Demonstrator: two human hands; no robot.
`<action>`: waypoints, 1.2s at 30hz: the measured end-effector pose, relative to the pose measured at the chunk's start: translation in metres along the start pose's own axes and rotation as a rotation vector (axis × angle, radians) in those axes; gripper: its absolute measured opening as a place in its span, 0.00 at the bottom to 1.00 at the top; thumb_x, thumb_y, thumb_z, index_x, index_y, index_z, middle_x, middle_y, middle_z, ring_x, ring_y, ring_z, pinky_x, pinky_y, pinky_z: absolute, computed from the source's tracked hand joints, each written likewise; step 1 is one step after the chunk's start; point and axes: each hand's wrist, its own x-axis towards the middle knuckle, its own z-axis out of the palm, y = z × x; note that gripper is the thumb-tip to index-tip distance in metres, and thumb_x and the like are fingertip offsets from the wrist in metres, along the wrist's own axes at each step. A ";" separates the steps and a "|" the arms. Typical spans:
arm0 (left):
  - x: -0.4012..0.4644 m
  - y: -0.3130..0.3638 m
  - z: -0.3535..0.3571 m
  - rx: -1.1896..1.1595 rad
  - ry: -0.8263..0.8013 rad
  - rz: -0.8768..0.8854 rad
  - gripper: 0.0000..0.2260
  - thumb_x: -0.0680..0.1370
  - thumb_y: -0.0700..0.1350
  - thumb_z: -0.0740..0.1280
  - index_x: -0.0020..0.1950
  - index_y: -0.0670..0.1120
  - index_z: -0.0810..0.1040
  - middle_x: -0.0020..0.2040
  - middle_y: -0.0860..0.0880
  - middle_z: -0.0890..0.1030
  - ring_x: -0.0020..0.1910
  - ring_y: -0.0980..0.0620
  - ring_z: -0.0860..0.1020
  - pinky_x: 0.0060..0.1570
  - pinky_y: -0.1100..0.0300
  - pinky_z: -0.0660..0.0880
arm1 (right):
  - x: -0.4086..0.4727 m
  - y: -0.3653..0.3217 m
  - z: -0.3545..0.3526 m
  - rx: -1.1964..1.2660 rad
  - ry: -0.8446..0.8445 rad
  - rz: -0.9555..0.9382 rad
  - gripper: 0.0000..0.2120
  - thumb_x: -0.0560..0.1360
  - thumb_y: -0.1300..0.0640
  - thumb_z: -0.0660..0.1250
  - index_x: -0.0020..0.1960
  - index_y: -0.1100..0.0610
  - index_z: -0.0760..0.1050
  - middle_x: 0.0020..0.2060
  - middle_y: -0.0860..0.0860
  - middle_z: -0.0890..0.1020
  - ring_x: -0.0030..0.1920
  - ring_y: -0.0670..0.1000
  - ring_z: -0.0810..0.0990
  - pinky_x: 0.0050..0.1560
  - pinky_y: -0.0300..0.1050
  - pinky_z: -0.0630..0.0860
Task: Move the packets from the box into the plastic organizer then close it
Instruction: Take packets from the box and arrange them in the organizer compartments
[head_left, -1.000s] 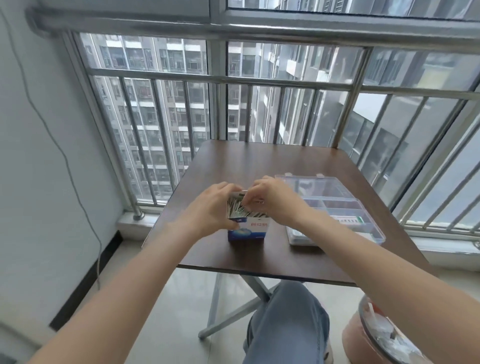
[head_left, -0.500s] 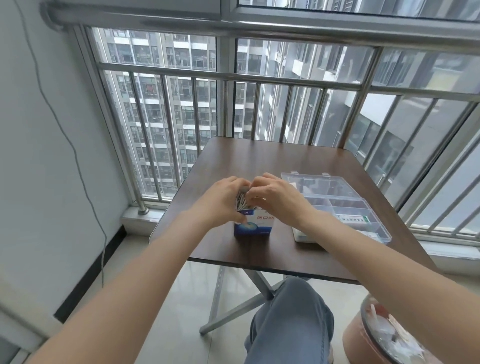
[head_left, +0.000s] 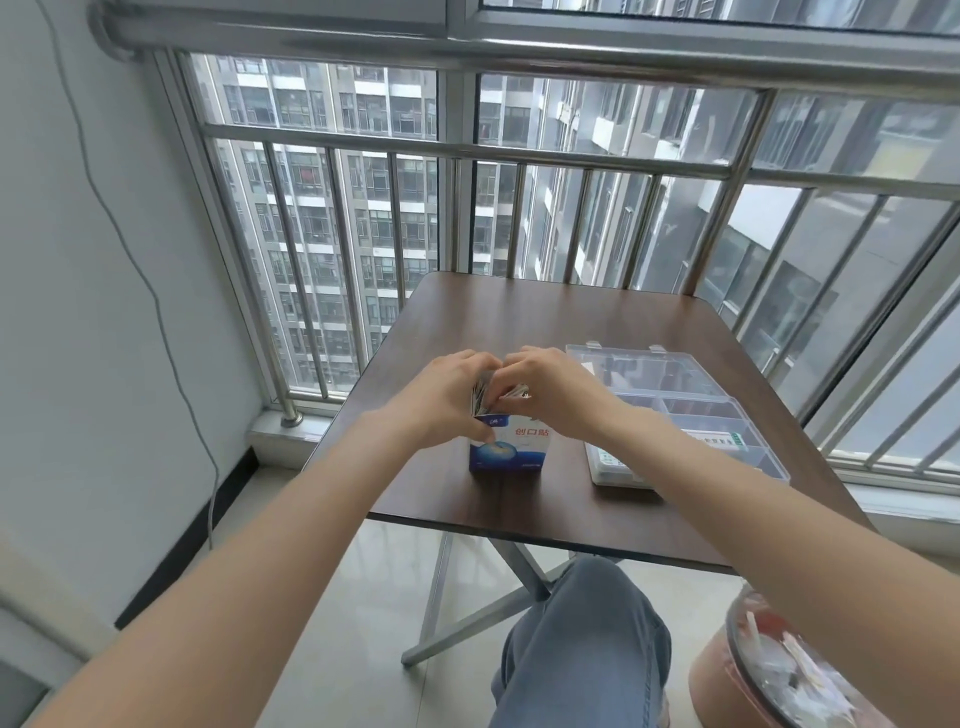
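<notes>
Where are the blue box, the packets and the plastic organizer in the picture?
blue box (head_left: 508, 451): head view, on its front face.
packets (head_left: 479, 399): head view, on the edges sticking out of the box top.
plastic organizer (head_left: 644, 370): head view, on its open clear lid.

Soft daylight comes in through the big window (head_left: 519, 218) and makes everything bright. The table (head_left: 519, 317) has a pale shine near the far edge, and a dark shadow sits under the box (head_left: 506, 449). The window bars bend near the edges of the picture. The arms close to the camera look a bit blurry.
</notes>
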 end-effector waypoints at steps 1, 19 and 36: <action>0.000 0.000 0.000 -0.001 0.001 0.000 0.31 0.64 0.45 0.78 0.64 0.47 0.72 0.58 0.49 0.75 0.57 0.49 0.73 0.48 0.64 0.64 | 0.002 -0.001 0.001 -0.021 -0.004 -0.006 0.04 0.72 0.58 0.72 0.46 0.55 0.83 0.47 0.51 0.83 0.44 0.48 0.72 0.44 0.45 0.74; 0.002 -0.002 0.000 0.002 -0.008 -0.013 0.34 0.65 0.46 0.78 0.68 0.47 0.69 0.63 0.50 0.74 0.61 0.50 0.71 0.52 0.64 0.63 | -0.001 0.010 -0.012 0.002 -0.071 0.096 0.03 0.77 0.63 0.63 0.50 0.61 0.73 0.46 0.55 0.81 0.43 0.53 0.79 0.41 0.45 0.79; 0.002 -0.004 0.000 0.009 -0.020 -0.022 0.34 0.67 0.46 0.77 0.70 0.48 0.67 0.65 0.50 0.72 0.63 0.51 0.70 0.50 0.66 0.62 | 0.000 0.019 -0.017 0.032 0.094 0.062 0.03 0.71 0.65 0.71 0.44 0.62 0.83 0.40 0.54 0.83 0.35 0.45 0.75 0.36 0.24 0.67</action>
